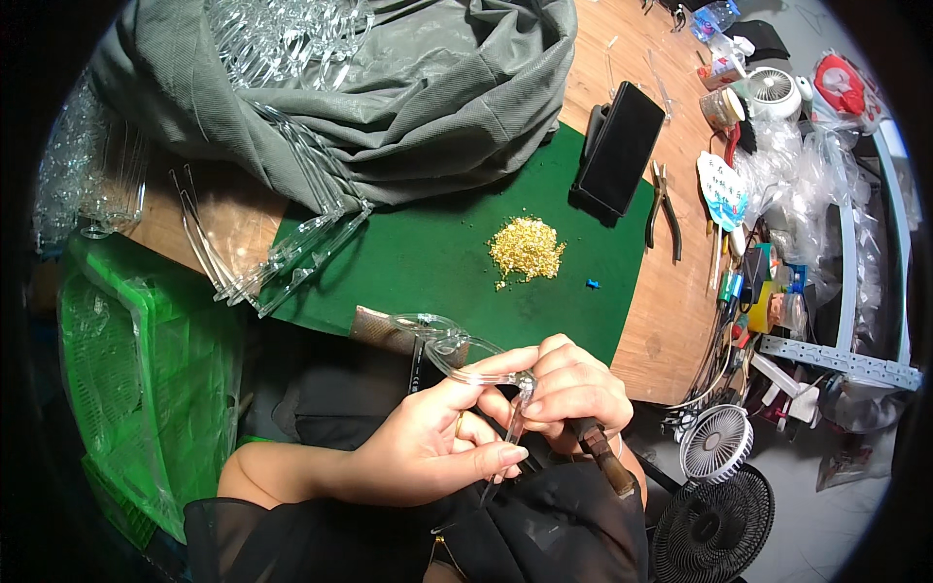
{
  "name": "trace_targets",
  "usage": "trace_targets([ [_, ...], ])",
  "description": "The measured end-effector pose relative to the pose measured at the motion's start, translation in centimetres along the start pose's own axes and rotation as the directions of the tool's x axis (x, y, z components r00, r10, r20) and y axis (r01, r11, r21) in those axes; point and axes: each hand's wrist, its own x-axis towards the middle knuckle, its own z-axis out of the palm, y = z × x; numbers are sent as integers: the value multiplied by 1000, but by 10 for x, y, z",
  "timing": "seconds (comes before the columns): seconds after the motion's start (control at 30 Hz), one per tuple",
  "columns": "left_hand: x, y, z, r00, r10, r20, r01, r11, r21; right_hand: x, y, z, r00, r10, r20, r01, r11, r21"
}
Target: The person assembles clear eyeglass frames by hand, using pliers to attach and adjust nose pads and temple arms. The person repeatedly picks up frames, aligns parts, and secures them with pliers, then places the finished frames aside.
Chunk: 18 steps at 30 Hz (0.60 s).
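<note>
Over my lap, at the near edge of the green mat (418, 262), I hold a clear plastic eyeglass frame (465, 352). My left hand (428, 437) is closed around its hinge end and a temple. My right hand (581, 389) meets it at the same corner, closed round a tool with a worn brown handle (607, 464); the tool's working end is hidden by my fingers. Beyond the hands, a heap of tiny gold-coloured metal parts (526, 250) lies on the mat, with a small blue piece (593, 284) to its right.
Clear eyeglass frames (316, 243) lie at the mat's left, by a grey cloth (437, 126) bearing more. A black phone (622, 151) leans at the far right near pliers (663, 214). Green crates (146, 389) stand left; fans (716, 444) and cables right.
</note>
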Motion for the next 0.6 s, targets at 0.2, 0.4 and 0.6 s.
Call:
trace_targets([
  [0.2, -1, -1, -1, 1000, -2, -10, 2, 1000, -22, -2, 0, 1, 998, 67, -1, -67, 996, 59],
  [0.4, -1, 1, 0, 999, -37, -14, 38, 996, 80, 1, -3, -2, 993, 113, 34, -115, 990, 81],
  [0.6, -3, 0, 0, 999, 51, -17, -37, 891, 452, -1, -4, 2, 995, 103, 15, -102, 994, -45],
])
